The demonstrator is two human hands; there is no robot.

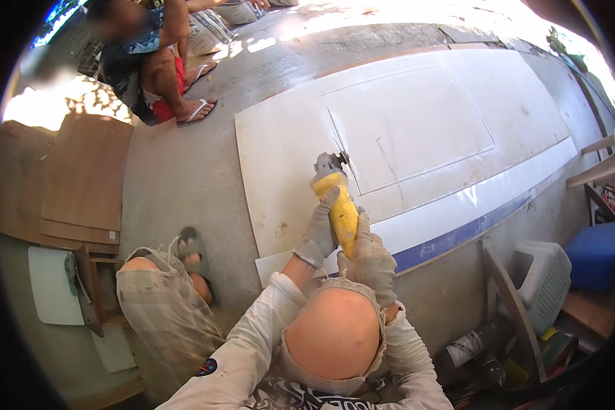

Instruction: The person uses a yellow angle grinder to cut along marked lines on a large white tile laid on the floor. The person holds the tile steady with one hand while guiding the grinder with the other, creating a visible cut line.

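A yellow angle grinder [343, 213] is held in both of my gloved hands. My left hand [320, 232] wraps round its body just behind the grey head, and my right hand [366, 256] grips its rear part. Its small dark cutting disc [343, 161] stands at a line cut on a large pale panel [280, 137]; whether it touches cannot be made out. A rectangle outline shows on the panel. A white strip with a blue band [458, 232] lies along its near edge. My bare knee [331, 328] is below my hands.
A person [143, 61] in sandals squats at the upper left, near sacks [205, 34]. Brown boards [82, 178] and a white sheet [51, 283] are at the left. A grey plastic basket [540, 280], blue container [594, 256] and wooden pieces [594, 178] crowd the right.
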